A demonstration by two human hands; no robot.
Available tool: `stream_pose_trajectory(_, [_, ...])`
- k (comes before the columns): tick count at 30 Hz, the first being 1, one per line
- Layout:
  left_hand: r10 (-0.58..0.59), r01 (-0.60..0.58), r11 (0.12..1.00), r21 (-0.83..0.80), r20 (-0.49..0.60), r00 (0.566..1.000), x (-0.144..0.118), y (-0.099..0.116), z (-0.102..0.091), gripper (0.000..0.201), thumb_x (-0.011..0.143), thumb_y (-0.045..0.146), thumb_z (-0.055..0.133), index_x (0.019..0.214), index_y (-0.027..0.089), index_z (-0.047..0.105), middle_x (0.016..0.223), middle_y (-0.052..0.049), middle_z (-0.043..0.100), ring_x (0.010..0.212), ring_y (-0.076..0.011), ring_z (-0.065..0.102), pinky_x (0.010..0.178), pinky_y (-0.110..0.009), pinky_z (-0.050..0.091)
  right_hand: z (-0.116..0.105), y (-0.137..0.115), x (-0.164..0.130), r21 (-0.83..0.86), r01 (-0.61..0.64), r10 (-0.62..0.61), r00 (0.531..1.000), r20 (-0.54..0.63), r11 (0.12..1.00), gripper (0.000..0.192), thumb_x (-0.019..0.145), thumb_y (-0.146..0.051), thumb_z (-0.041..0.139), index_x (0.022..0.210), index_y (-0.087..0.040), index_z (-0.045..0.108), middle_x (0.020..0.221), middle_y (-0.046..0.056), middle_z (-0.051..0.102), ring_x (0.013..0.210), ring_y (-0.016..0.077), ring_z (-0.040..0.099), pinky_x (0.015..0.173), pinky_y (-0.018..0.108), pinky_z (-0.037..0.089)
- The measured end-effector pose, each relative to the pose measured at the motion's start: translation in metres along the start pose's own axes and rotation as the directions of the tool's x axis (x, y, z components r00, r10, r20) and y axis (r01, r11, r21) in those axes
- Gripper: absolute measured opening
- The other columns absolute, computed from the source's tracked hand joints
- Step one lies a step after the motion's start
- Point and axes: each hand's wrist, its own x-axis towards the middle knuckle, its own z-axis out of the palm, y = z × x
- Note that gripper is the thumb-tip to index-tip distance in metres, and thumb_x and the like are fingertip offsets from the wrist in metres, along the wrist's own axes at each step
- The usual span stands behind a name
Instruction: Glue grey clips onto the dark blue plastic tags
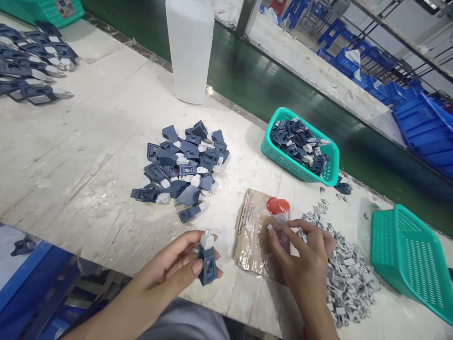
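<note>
My left hand [180,264] grips a dark blue-grey plastic part [208,264] with a light grey tip, held upright over the table's near edge. Pinched between thumb and fingertips of my right hand [304,255] is a small pale plastic piece [271,227]. That hand hovers over a cardboard piece [253,236] wrapped in clear tape, beside a shiny red blob [278,205]. Right of it spreads a heap of small grey plastic pieces [350,274], partly hidden by my hand. A pile of similar dark blue-grey parts [187,163] lies left of the cardboard.
A green basket [300,172] full of dark parts stands at the back, another green basket [406,250] at the right. A tall white container [191,52] is behind the pile. More dark parts [31,66] lie far left. A green belt [244,80] runs along the back.
</note>
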Motion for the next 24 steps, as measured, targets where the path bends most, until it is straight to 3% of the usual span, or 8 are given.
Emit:
stream_pose_trajectory(8, [-0.061,0.059,0.998,-0.032,-0.059,0.996,-0.002,0.006,0.006,0.038,0.070,0.046,0.069,0.104,0.027,0.065,0.088,0.000,0.070,0.078,-0.0179,0.065,0.078,-0.026,0.045,-0.010,-0.003,0.005,-0.038,0.024,-0.025,0.999,-0.023,0.999,0.007,0.075,-0.022,0.066,0.081,-0.019,0.063,0.090,0.006,0.055,0.083,0.0171,0.050,0.079,0.038,0.032])
stream_pose_trajectory(14, [-0.049,0.064,0.984,-0.166,0.090,0.995,0.003,0.005,0.007,0.031,0.074,0.037,0.068,0.104,0.029,0.067,0.092,0.001,0.070,0.085,-0.0193,0.065,0.078,-0.029,0.047,-0.025,-0.006,0.000,-0.050,-0.041,0.031,0.984,-0.175,0.998,0.016,0.070,-0.016,0.070,0.084,-0.017,0.061,0.086,0.007,0.059,0.078,0.0179,0.053,0.079,0.040,0.032])
stream_pose_trajectory(19, [-0.036,0.110,0.951,-0.288,0.248,0.968,0.006,0.000,0.008,0.028,0.082,0.028,0.061,0.110,0.029,0.064,0.104,-0.002,0.070,0.099,-0.0228,0.064,0.089,-0.036,0.046,-0.023,-0.007,-0.007,-0.034,-0.018,0.015,0.997,-0.080,0.999,0.011,0.074,-0.024,0.067,0.080,-0.016,0.062,0.084,0.008,0.058,0.074,0.0185,0.052,0.076,0.039,0.033])
stream_pose_trajectory(22, [-0.005,0.080,0.958,-0.277,0.260,0.966,0.006,-0.004,0.011,0.027,0.078,0.022,0.067,0.104,0.026,0.065,0.101,-0.003,0.071,0.100,-0.0196,0.063,0.089,-0.033,0.045,-0.023,-0.008,-0.009,-0.029,-0.044,0.038,0.982,-0.185,0.999,0.013,0.073,-0.021,0.068,0.082,-0.015,0.061,0.081,0.008,0.059,0.071,0.0177,0.053,0.075,0.038,0.033])
stream_pose_trajectory(24, [0.000,0.060,0.960,-0.272,0.215,0.977,0.008,-0.008,0.013,0.024,0.070,0.017,0.074,0.092,0.023,0.067,0.090,-0.002,0.073,0.092,-0.0173,0.066,0.082,-0.028,0.047,-0.023,-0.009,-0.010,-0.014,-0.047,0.044,0.984,-0.175,0.999,0.012,0.074,-0.024,0.067,0.081,-0.016,0.061,0.081,0.007,0.058,0.071,0.0174,0.052,0.075,0.038,0.032])
